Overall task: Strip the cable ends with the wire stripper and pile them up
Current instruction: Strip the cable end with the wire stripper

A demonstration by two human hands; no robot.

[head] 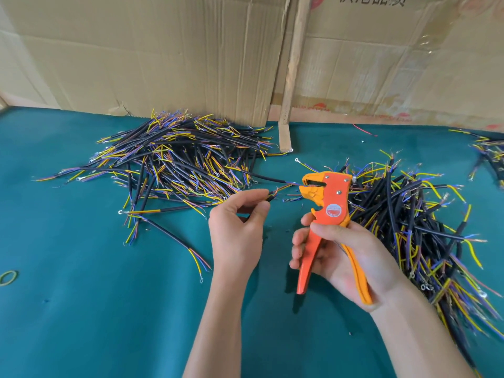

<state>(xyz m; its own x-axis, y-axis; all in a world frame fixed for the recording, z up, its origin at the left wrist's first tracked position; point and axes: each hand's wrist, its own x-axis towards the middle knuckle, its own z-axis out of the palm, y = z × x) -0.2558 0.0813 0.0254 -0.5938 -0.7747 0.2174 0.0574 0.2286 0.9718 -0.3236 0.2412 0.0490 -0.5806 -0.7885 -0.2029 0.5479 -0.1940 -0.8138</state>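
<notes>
One black cable [271,197], coloured cores exposed

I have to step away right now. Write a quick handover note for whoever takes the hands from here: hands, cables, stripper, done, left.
Left hand: pinches one black cable near its end, its coloured cores pointing toward the stripper head.
Right hand: grips the orange wire stripper by its handles, head up and above the table.
Piles: large cable pile at rear left, another pile at right, both on the green table. I cannot tell which pile is finished.
Done: cable picked up and aimed.
Left: feed the cores in, squeeze, pile it, repeat.
</notes>
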